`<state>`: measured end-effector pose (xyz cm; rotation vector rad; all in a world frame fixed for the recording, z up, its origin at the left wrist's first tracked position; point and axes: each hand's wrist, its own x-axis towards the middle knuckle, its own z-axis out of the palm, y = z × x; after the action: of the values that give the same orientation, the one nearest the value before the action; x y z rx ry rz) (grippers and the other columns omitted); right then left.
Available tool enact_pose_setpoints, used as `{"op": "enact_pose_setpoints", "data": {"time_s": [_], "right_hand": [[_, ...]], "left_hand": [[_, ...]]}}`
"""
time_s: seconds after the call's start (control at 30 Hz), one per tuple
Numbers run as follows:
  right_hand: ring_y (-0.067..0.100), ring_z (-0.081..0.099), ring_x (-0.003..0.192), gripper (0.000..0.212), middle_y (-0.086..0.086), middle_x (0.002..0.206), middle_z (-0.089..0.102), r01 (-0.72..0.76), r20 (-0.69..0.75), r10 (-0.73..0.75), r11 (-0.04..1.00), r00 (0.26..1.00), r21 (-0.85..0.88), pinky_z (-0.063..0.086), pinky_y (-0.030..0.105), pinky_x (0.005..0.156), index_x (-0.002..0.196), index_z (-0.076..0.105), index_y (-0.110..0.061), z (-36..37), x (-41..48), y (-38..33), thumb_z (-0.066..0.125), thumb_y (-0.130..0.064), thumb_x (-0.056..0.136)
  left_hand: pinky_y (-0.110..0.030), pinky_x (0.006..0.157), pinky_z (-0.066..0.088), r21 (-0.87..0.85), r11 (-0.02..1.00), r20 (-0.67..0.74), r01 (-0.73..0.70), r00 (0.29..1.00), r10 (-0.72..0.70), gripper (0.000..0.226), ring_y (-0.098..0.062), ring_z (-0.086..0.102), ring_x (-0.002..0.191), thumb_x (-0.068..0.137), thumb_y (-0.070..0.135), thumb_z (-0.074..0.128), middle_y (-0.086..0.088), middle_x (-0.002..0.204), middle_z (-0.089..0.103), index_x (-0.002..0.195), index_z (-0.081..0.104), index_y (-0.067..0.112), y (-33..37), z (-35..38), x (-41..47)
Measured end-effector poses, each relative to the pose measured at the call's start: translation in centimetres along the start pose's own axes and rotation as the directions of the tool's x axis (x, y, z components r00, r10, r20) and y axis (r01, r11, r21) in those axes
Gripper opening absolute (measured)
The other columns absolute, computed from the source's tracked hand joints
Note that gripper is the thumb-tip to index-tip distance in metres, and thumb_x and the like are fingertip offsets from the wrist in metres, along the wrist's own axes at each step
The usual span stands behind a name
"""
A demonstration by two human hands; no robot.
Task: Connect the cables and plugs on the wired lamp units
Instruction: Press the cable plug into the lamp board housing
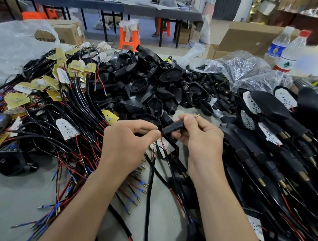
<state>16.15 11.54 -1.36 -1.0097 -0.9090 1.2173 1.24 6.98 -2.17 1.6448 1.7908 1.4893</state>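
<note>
My right hand (199, 137) grips a small black plug sleeve (172, 129) between thumb and fingers, and a brass-tipped wire end (196, 116) pokes out above the thumb. My left hand (129, 137) pinches the red and black wires (161, 138) where they enter the sleeve's left end. Below the hands, that cable (151, 177) hangs to the table beside a white LED board (164, 146). Both hands are over the middle of the table, close together.
A heap of black lamp housings (147, 84) lies behind the hands. Wired LED boards with red and black leads (60, 96) spread to the left, assembled units (267, 149) to the right. Two water bottles (287, 52), cardboard boxes and plastic bags stand at the back.
</note>
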Motion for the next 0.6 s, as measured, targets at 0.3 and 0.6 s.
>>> {"op": "enact_pose_setpoints", "data": {"time_s": [0.3, 0.6], "right_hand": [[0.014, 0.066, 0.065, 0.019, 0.001, 0.071, 0.073, 0.030, -0.049, -0.030, 0.999, 0.998, 0.013, 0.057, 0.023, 0.062, 0.088, 0.076, -0.007, -0.2, 0.0, -0.2, 0.061, -0.008, 0.100], [0.011, 0.064, 0.055, 0.026, 0.000, 0.064, 0.072, 0.097, -0.152, -0.105, 0.994, 0.983, -0.058, 0.057, 0.030, 0.060, 0.073, 0.074, -0.018, -0.2, 0.1, 0.2, 0.064, -0.008, 0.095]], "left_hand": [[-0.006, 0.061, 0.050, -0.074, 0.989, 0.151, 0.130, 0.981, -0.118, 0.020, 0.004, 0.072, 0.068, 0.083, 0.022, 0.087, 0.022, 0.069, 0.075, 0.077, 0.082, 0.040, -0.1, -0.2, 0.3], [-0.007, 0.055, 0.048, -0.008, 0.998, 0.089, -0.055, 0.995, 0.055, 0.036, 0.002, 0.069, 0.058, 0.079, 0.016, 0.088, 0.023, 0.061, 0.071, 0.066, 0.075, 0.047, 1.2, -0.7, -0.3]]}}
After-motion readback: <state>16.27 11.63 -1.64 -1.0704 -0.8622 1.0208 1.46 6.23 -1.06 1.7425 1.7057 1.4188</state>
